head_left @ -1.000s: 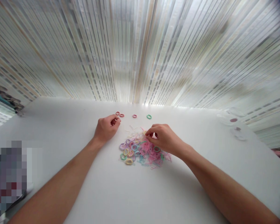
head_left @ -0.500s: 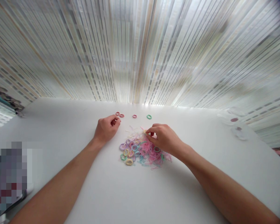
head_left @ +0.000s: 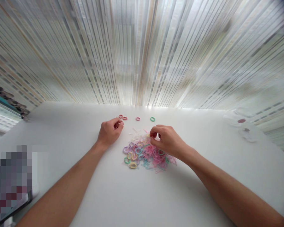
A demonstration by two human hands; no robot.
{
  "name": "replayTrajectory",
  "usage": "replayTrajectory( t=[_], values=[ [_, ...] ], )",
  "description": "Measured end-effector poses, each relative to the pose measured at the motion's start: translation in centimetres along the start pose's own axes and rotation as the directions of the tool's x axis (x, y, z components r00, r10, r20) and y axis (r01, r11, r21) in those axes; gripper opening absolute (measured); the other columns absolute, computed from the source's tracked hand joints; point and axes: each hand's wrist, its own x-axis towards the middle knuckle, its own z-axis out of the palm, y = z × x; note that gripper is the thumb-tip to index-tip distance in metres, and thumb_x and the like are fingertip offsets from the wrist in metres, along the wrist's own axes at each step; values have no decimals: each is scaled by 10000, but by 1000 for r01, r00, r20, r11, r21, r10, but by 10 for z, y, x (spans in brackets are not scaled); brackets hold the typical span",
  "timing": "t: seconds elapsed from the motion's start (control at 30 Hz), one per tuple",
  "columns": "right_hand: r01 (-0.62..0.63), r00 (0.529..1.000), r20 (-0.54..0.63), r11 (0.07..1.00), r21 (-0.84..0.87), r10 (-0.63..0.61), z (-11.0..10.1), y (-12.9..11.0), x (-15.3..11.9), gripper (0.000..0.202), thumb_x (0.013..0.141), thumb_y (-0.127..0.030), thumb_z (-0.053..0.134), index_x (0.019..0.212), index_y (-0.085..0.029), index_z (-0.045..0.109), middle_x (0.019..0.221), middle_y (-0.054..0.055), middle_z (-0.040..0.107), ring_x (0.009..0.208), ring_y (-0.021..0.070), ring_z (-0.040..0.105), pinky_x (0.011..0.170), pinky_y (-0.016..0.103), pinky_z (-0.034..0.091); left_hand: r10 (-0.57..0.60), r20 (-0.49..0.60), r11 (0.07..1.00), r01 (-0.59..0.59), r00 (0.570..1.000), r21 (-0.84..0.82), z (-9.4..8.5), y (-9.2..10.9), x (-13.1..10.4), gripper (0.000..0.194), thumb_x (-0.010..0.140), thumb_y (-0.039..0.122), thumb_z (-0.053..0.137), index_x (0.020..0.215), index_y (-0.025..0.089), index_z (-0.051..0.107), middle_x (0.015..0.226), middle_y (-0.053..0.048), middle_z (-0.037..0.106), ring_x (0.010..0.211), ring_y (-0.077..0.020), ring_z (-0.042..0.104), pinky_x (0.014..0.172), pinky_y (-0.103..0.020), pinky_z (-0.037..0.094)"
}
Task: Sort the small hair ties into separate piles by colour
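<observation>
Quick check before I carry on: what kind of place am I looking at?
Probably a room at home, by a window: a pale striped curtain with light coming through it hangs behind a white table, where a pile of small colourful bands lies.

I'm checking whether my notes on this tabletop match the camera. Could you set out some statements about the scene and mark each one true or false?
1. The green ring lies apart from the pile of bands. True.
2. The left hand is buried in the pile. False: it is beside it, near two reddish rings.
3. The right hand has its fingertips at the pile's far side. True.
4. The pile sits in a bowl. False: it lies directly on the white table.
5. The curtain hangs beyond the table's far edge. True.
</observation>
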Motion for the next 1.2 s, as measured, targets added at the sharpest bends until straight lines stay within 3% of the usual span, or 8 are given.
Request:
replayTrajectory(
  t=[0.33, 0.47, 0.63, 0.73, 0.83, 0.97, 1.13, 1.2],
  values=[
    [-4, 996, -90, 996, 84, 12, -9, -5, -1, 59, 731, -129, 627, 739, -182, 652, 725, -11, 582, 595, 103, 495, 603, 249, 374, -15, 5, 1000, 15, 1000, -4, -1, 2, 0, 231, 866, 343, 564, 793, 182, 713, 607, 20, 654, 572, -125, 583, 648, -245, 429],
    [-111, 994, 8, 965, 239, 112, -8, -7, 0, 52, 724, -157, 616, 690, -187, 642, 569, -38, 547, 529, 100, 467, 549, 245, 358, -21, 9, 1000, 21, 1000, -1, -1, 2, 0, 241, 869, 351, 561, 795, 180, 714, 617, 14, 666, 583, -131, 592, 655, -244, 434],
    [-260, 966, 131, 825, 502, 225, -3, 2, 4, 162, 722, -226, 640, 835, -151, 729, 657, 8, 636, 585, 120, 521, 533, 244, 383, -17, 7, 1000, 17, 1000, 6, -1, 2, 0, 236, 865, 343, 564, 792, 177, 715, 619, 11, 663, 597, -136, 602, 656, -246, 431],
    [-307, 951, 203, 781, 544, 232, -3, 7, 5, 244, 712, -196, 628, 904, -135, 766, 630, -5, 604, 579, 111, 495, 524, 238, 355, -19, 1, 1000, 19, 1000, 7, -1, 2, 0, 232, 862, 340, 566, 790, 175, 714, 613, 12, 656, 592, -135, 601, 653, -247, 429],
    [-276, 958, 226, 764, 583, 174, -5, 8, 5, 286, 721, -172, 600, 943, -142, 777, 582, -38, 530, 540, 90, 427, 500, 233, 301, -21, 4, 1000, 21, 1000, 11, -1, 2, 0, 232, 861, 341, 567, 790, 176, 714, 609, 16, 653, 581, -131, 595, 649, -248, 427],
    [-288, 955, 228, 772, 566, 189, -8, 3, 5, 260, 733, -174, 568, 867, -136, 788, 526, -46, 480, 492, 80, 362, 463, 236, 242, -15, 8, 1000, 14, 1000, 10, -1, 1, 0, 234, 867, 344, 563, 788, 183, 714, 613, 18, 658, 584, -128, 601, 643, -246, 422],
    [-299, 953, 227, 740, 602, 200, -11, 1, 5, 107, 702, -191, 677, 774, -134, 734, 621, -1, 615, 572, 101, 528, 515, 224, 385, -14, 8, 1000, 14, 1000, 11, -1, 1, 0, 241, 870, 355, 559, 792, 188, 713, 601, 22, 649, 571, -127, 594, 633, -248, 420],
    [-297, 954, 222, 728, 617, 201, -14, 5, 6, 133, 703, -208, 721, 815, -136, 726, 645, 12, 653, 586, 113, 579, 530, 228, 435, -15, 5, 1000, 15, 1000, 9, -2, 2, 0, 238, 865, 353, 561, 791, 187, 714, 601, 20, 651, 571, -128, 594, 634, -247, 424]
  ],
)
